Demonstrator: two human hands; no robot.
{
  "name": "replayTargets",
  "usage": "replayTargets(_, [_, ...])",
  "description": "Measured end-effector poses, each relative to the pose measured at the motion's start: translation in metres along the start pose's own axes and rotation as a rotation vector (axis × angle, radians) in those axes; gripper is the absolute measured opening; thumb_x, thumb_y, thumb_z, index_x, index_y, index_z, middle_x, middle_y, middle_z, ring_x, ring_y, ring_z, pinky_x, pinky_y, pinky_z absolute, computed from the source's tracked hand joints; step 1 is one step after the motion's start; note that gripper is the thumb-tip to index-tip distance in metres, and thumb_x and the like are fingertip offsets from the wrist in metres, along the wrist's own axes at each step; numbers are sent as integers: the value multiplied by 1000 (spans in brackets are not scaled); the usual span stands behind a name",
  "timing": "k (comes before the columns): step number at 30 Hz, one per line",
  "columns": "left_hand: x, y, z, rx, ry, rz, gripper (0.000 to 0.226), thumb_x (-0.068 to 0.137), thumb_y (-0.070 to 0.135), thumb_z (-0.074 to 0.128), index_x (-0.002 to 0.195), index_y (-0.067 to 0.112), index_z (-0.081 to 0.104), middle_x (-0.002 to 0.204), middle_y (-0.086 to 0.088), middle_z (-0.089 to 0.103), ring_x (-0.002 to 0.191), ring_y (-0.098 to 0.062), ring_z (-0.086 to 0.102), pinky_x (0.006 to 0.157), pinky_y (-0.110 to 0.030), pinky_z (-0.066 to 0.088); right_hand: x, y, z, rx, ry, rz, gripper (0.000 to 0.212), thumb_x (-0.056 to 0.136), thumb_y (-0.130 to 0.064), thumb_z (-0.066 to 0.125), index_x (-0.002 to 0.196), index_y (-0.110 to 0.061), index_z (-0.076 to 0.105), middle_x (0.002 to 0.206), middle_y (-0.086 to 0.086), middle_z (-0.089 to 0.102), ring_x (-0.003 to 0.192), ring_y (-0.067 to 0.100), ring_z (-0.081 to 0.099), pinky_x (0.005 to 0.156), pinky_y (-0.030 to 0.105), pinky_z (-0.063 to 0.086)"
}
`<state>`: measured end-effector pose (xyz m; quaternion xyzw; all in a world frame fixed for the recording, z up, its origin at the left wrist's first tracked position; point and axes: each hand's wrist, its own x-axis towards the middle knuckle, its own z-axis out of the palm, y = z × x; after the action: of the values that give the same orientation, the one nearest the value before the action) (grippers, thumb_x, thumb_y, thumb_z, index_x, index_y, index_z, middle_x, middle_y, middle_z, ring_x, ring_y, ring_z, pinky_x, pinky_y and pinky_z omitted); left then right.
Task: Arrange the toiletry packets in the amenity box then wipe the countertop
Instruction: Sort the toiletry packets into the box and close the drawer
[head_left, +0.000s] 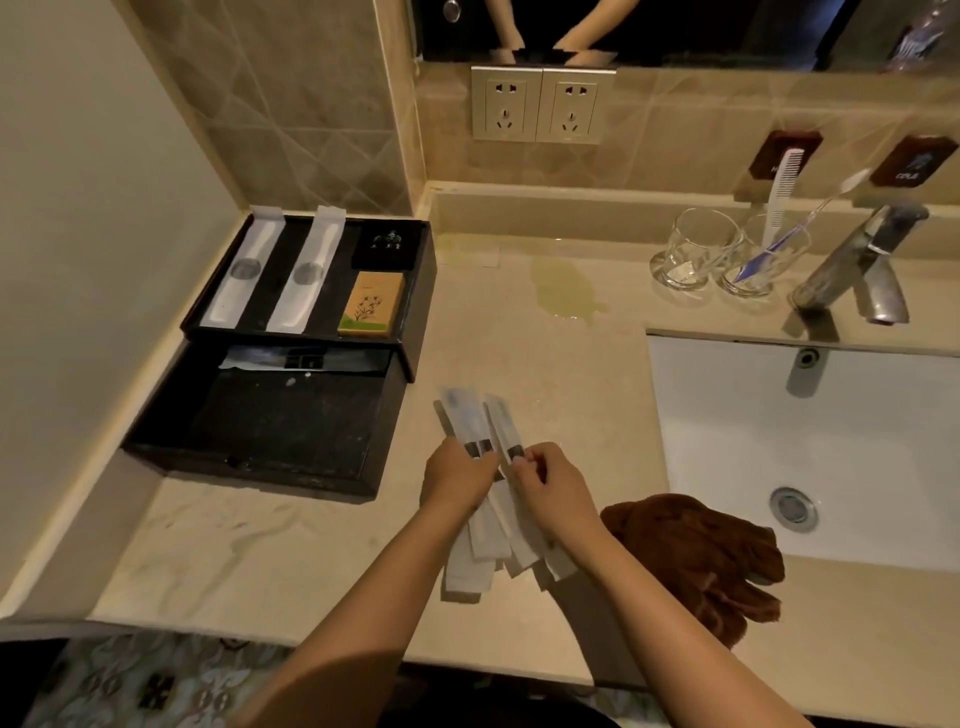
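While the left hand (457, 475) and right hand (550, 491) each pinch long white packets (480, 540) at frame centre above the countertop (260, 561), two more packets (306, 270) lie in the black box (421, 312) at upper left. A brown cloth (701, 556) rests beside the sink (779, 431), lower right.

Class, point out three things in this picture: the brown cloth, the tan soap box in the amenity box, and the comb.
brown cloth (696, 551): head view, middle of the crumpled folds.
tan soap box (371, 303): head view, centre of its printed top.
comb (783, 187): head view, midway along its teeth.
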<state>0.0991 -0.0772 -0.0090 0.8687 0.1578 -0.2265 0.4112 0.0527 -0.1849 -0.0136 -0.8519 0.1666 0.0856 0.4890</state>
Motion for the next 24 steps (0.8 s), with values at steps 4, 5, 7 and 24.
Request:
replayTargets(4, [-13,-5,-6,-398,-20,-75,17,88,18,52,104,15,57,88,-5,66,73,-19,63,52,-25,48,-1,-3,-12,85,62,-23,17,96,-14,43,105,-11,57,89,-3,58,72,0,50,59,1,39])
replayTargets(5, [-16,-5,-9,-515,-36,-84,17,87,15,54,104,17,57,88,-5,66,73,-20,65,50,-25,49,-2,-6,-16,109,68,-23,17,95,-12,45,106,-12,58,91,-2,59,74,1,52,60,2,40])
replayTargets(7, [-22,-6,-18,-711,-105,-88,24,84,8,59,107,16,57,94,-11,68,80,-26,68,58,-32,55,-5,-16,-24,180,60,-33,20,91,-9,50,109,-14,58,93,2,62,80,9,57,66,8,41])
replayTargets(24, [-24,-67,-205,-1231,61,69,22,95,17,47,113,11,59,91,-6,76,83,-17,72,69,-34,52,61,-196,28,49,-289,-260,27,87,-11,60,64,-24,65,69,-6,61,66,5,53,62,21,41])
